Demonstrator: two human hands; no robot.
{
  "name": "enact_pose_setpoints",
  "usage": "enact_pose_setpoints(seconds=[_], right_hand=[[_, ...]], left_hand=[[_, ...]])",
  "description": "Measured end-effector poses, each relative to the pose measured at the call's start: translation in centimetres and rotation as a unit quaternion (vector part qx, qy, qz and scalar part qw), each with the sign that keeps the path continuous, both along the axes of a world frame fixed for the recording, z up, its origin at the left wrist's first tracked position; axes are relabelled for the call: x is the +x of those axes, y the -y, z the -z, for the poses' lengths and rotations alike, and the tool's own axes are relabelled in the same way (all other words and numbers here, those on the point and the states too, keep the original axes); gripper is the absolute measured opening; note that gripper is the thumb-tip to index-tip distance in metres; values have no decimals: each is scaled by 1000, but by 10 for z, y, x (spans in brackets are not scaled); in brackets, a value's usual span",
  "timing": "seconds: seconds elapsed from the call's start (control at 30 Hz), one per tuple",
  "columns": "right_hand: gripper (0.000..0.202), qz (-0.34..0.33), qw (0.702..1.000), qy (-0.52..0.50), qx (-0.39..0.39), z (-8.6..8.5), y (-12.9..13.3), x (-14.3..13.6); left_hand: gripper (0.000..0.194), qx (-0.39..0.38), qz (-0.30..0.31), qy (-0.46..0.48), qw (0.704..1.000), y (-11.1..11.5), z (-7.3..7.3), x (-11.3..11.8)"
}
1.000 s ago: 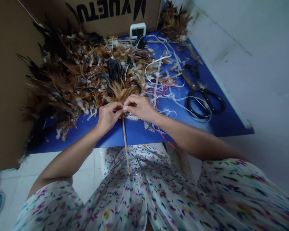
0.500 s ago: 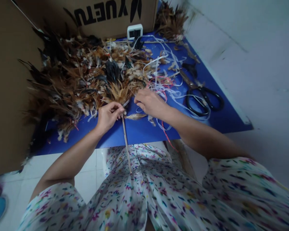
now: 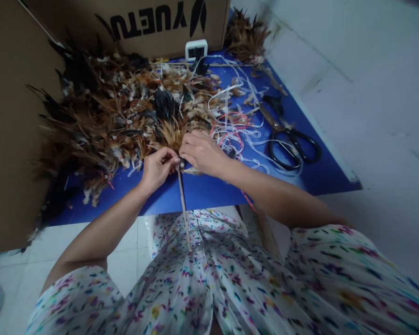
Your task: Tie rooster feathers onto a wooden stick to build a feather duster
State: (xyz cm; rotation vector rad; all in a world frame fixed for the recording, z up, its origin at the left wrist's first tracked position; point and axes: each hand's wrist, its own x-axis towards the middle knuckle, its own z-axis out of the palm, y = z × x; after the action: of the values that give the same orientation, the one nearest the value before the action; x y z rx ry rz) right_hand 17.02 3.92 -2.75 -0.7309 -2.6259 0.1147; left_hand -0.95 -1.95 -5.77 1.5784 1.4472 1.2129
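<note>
My left hand (image 3: 158,168) pinches the upper end of a thin wooden stick (image 3: 183,204), which runs down over the table's edge to the floral clothing. At the stick's top, brown feathers (image 3: 171,131) with dark feathers (image 3: 165,104) above them fan away from me. Close on the right of that join, my right hand (image 3: 203,152) has its fingers curled shut. A pale string ran between the two hands a moment ago; the right fingertips and the string in them are now mostly hidden. A feather lying on the table partly shows under the right hand.
A large heap of feather bunches (image 3: 101,111) covers the table's left and middle. Tangled white plastic string (image 3: 254,139) and red string (image 3: 242,116) lie right, beside black-handled scissors (image 3: 289,139). Behind stand a cardboard box (image 3: 153,28), a small white device (image 3: 196,50) and another feather bunch (image 3: 247,37).
My right hand has moved left, in to the join between feathers and stick, and now nearly meets my left hand. The left hand keeps its pinch. The view has shifted slightly.
</note>
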Motion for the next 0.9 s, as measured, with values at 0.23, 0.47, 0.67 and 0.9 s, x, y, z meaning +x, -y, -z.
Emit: enact_pose_setpoints(seconds=[0.23,0.47,0.67,0.9], right_hand=[[20,-46,998,-15,-31,7,5,10],[18,-95,966,-148,-190,9,-4,4],[18,-47,932,-207,-295,14,-5,-4],[19,-41,931,-207,-297,15,-4,-5]], left_hand=[[32,-27,-1,66,997,-3,-1,-3],[38,-32,-13,47,998,-2,-5,-4],[17,90,5,-152,984,1,-10,-9],[8,155,42,-240,957,3,-16,-15]])
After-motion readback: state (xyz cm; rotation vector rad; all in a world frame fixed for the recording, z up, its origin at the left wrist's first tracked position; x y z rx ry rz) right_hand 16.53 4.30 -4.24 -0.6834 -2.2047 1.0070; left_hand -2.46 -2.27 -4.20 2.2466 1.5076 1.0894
